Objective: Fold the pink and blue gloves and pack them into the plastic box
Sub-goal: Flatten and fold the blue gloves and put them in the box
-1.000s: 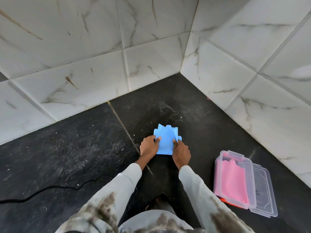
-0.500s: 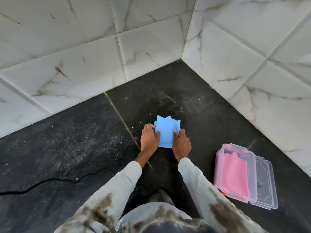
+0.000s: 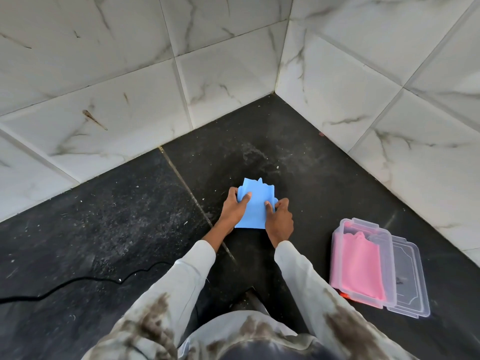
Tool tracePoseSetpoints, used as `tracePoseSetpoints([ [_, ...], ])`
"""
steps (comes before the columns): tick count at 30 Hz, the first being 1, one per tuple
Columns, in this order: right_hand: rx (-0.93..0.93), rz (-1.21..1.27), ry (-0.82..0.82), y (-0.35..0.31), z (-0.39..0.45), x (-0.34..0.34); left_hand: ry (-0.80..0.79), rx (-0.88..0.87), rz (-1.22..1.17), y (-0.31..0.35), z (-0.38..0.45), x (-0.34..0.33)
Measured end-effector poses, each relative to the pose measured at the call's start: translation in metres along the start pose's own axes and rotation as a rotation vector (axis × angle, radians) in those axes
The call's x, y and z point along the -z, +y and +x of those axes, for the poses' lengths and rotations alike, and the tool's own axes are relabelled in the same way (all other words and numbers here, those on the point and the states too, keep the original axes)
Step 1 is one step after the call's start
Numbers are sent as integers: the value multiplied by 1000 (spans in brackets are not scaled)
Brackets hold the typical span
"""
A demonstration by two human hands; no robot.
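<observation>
The folded blue gloves (image 3: 255,205) lie flat on the black floor in front of me, finger tips pointing away. My left hand (image 3: 233,209) grips their left edge with the thumb on top. My right hand (image 3: 279,219) grips the right edge the same way. The pink gloves (image 3: 359,263) lie folded inside the clear plastic box (image 3: 359,224), which stands open on the floor to my right.
The box's clear lid (image 3: 409,279) lies beside it on the right. White marble-tiled walls (image 3: 181,74) meet in a corner ahead. A black cable (image 3: 78,280) runs across the dusty floor at the left. My stained sleeves and knees fill the bottom.
Both hands have shifted from pressing beside the blue gloves to pinching their side edges, thumbs on top. The blue gloves stay in the same spot.
</observation>
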State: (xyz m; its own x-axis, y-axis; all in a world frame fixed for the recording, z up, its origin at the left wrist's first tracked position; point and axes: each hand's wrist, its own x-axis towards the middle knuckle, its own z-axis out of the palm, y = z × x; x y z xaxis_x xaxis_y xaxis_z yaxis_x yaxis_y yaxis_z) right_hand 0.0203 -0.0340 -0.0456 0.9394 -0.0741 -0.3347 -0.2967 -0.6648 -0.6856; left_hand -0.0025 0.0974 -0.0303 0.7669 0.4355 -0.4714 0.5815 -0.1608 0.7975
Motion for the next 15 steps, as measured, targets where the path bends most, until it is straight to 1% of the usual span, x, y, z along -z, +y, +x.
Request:
tracePoseSetpoints([
  [4, 2, 57, 38, 4, -3, 9, -24, -1, -71, 4, -4, 1],
  [9, 23, 150, 90, 7, 0, 32, -54, -3, -311, 18, -11, -8],
  [12, -63, 279, 5, 4, 4, 51, -90, 9, -446, 33, -17, -18],
  [15, -146, 379, -99, 4, 10, 81, -142, 19, -521, 49, -27, -36],
])
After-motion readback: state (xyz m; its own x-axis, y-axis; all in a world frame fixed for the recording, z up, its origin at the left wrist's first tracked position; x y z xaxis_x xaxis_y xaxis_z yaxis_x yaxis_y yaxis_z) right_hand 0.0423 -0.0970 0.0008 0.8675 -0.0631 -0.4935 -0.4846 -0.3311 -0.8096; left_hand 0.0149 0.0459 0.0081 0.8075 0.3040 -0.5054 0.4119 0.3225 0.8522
